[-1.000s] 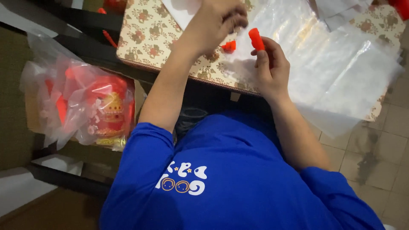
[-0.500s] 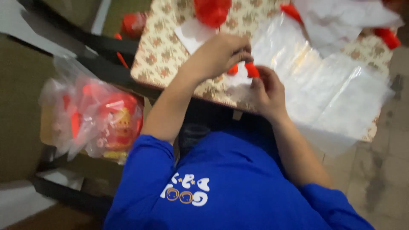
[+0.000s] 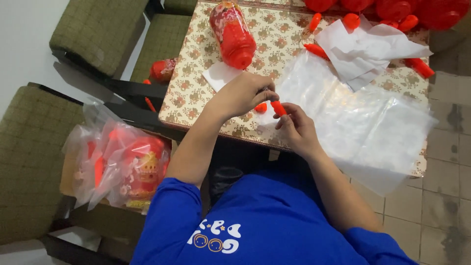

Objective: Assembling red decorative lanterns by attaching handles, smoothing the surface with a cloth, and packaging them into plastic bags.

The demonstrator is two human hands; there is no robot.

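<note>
Here, both hands meet at the near edge of the counter (image 3: 196,93), which wears a cream floral cloth. The left hand (image 3: 243,93) is curled over with its fingers pinched shut on the upper end of a small orange-red stick (image 3: 278,107); the right hand (image 3: 298,128) pinches the lower end of the same stick, fingers closed round it. A second small red piece (image 3: 261,107) lies on the cloth just under the left hand, at about 9 o'clock from the stick. By my reading, the step in hand is working this 1 stick between both hands, perhaps fitting or twisting it; whether it is joined to anything I cannot tell. The next move likely calls for a steady 2-handed pinch so the slim piece does not slip.

Clear plastic bags (image 3: 363,122) spread at 3 o'clock of the hands, crumpled white paper (image 3: 368,51) at 1 o'clock, and a red lantern (image 3: 233,34) lies on its side at 11 o'clock. More red sticks (image 3: 416,66) scatter the far edge. At 8 o'clock a box holds bagged red lanterns (image 3: 130,167). Olive upholstered chairs (image 3: 93,29) stand at the left; the floor (image 3: 441,196) is pale tile.
</note>
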